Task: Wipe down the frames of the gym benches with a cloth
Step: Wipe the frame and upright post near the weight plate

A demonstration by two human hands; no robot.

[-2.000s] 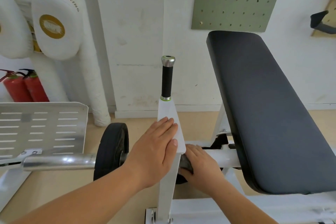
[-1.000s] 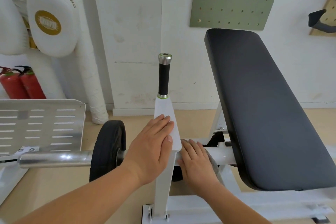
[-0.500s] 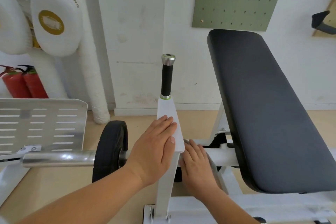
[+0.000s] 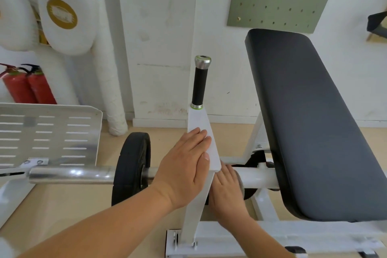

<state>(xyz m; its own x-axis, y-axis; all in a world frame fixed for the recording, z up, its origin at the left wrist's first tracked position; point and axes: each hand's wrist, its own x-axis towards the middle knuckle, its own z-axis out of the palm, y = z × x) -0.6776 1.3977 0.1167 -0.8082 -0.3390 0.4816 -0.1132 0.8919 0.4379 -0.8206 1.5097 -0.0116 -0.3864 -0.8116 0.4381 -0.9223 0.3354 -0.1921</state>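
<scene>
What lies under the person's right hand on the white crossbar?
A grey cloth: only its edge shows beside the right hand, against the white crossbar. The rest is covered by the hand.

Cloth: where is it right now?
In the head view, the grey cloth lies under the right hand on the white crossbar, between the upright post and the black bench pad.

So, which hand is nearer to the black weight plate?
Left. The left hand rests on the white post beside the weight plate; the right hand presses the cloth beyond that post.
</scene>
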